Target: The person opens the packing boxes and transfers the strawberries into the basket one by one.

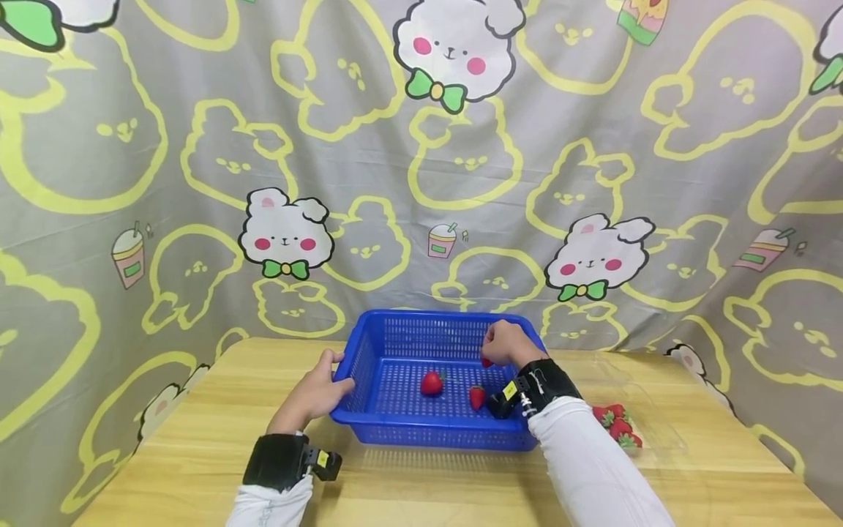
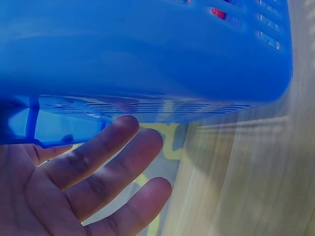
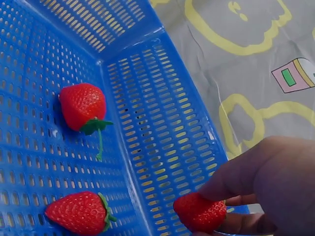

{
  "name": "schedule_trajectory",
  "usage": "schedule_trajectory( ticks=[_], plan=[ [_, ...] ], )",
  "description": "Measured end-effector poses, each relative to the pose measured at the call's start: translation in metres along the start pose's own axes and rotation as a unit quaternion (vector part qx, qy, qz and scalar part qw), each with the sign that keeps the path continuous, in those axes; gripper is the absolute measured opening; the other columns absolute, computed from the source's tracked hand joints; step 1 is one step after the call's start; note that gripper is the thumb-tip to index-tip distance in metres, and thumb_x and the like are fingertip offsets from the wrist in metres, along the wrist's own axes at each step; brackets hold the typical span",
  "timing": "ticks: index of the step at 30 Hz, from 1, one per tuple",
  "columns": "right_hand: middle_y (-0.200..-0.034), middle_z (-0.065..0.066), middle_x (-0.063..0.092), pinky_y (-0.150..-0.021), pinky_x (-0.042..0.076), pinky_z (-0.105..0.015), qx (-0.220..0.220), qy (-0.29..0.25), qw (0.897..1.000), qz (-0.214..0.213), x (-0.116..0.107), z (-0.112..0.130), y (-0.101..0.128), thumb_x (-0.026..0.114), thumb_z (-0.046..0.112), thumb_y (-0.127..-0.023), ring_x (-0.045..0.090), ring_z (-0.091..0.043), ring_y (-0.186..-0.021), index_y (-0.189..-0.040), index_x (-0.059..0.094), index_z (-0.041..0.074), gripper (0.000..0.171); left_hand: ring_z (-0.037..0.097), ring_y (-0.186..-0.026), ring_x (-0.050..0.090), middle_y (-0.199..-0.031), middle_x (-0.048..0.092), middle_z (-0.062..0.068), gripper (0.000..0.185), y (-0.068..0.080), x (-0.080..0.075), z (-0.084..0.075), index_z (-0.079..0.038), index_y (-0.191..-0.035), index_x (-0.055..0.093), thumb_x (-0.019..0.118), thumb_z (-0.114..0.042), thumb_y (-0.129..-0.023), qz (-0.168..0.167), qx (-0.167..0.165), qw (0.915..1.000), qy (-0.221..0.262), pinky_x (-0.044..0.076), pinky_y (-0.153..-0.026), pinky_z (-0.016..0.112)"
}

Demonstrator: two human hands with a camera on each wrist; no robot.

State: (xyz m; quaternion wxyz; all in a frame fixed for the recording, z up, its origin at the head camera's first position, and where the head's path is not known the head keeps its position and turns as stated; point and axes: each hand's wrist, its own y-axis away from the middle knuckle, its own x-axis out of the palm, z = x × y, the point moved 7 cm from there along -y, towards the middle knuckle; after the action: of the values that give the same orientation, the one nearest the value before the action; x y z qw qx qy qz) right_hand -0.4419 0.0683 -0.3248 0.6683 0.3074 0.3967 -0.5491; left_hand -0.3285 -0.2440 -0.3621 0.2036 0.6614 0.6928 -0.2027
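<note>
A blue perforated basket (image 1: 395, 340) stands on the wooden table. Two red strawberries lie on its floor, one in the middle (image 1: 431, 383) and one nearer the right (image 1: 477, 397); the right wrist view shows them as the upper strawberry (image 3: 82, 105) and the lower strawberry (image 3: 78, 212). My right hand (image 1: 494, 353) hovers over the basket's far right corner and pinches a third strawberry (image 3: 199, 212) in its fingertips. My left hand (image 1: 329, 380) rests against the basket's left side, its straight fingers (image 2: 106, 155) lying under the rim (image 2: 147, 73).
A clear plastic tray (image 1: 648, 410) with a few more strawberries (image 1: 617, 424) lies on the table right of the basket. A patterned grey cloth (image 1: 421, 183) hangs close behind and at both sides. Bare wooden tabletop (image 1: 421, 490) lies in front.
</note>
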Motion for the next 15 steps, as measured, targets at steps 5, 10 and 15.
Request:
schedule_trajectory(
  ticks=[5, 10, 15],
  plan=[
    [-0.053, 0.001, 0.052, -0.046, 0.036, -0.026, 0.019, -0.013, 1.000, 0.017, 0.005, -0.006, -0.002, 0.057, 0.006, -0.080, 0.044, -0.013, -0.046, -0.055, 0.046, 0.013, 0.029, 0.037, -0.099, 0.063, -0.120, 0.059, 0.026, 0.047, -0.002, -0.001, -0.001, -0.005, -0.136, 0.035, 0.052, -0.017, -0.094, 0.005, 0.002, 1.0000, 0.003, 0.052, -0.082, 0.055],
    [-0.052, 0.000, 0.050, -0.048, 0.047, -0.028, 0.043, -0.035, 0.998, 0.043, 0.014, -0.014, -0.005, 0.060, 0.005, -0.079, 0.048, -0.014, -0.046, -0.053, 0.042, 0.014, 0.032, 0.036, -0.098, 0.064, -0.119, 0.059, 0.026, 0.047, -0.003, -0.001, -0.002, -0.004, -0.136, 0.034, 0.052, -0.017, -0.095, 0.010, 0.002, 0.9999, 0.002, 0.052, -0.081, 0.054],
    [-0.057, -0.001, 0.051, -0.050, 0.048, -0.027, 0.056, -0.012, 0.995, 0.082, 0.025, -0.021, -0.006, 0.059, 0.003, -0.080, 0.049, -0.014, -0.051, -0.056, 0.042, 0.013, 0.030, 0.036, -0.099, 0.063, -0.120, 0.058, 0.027, 0.047, -0.001, -0.001, -0.002, -0.004, -0.137, 0.034, 0.052, -0.017, -0.095, 0.013, 0.001, 0.9999, 0.005, 0.052, -0.082, 0.055]
  ],
)
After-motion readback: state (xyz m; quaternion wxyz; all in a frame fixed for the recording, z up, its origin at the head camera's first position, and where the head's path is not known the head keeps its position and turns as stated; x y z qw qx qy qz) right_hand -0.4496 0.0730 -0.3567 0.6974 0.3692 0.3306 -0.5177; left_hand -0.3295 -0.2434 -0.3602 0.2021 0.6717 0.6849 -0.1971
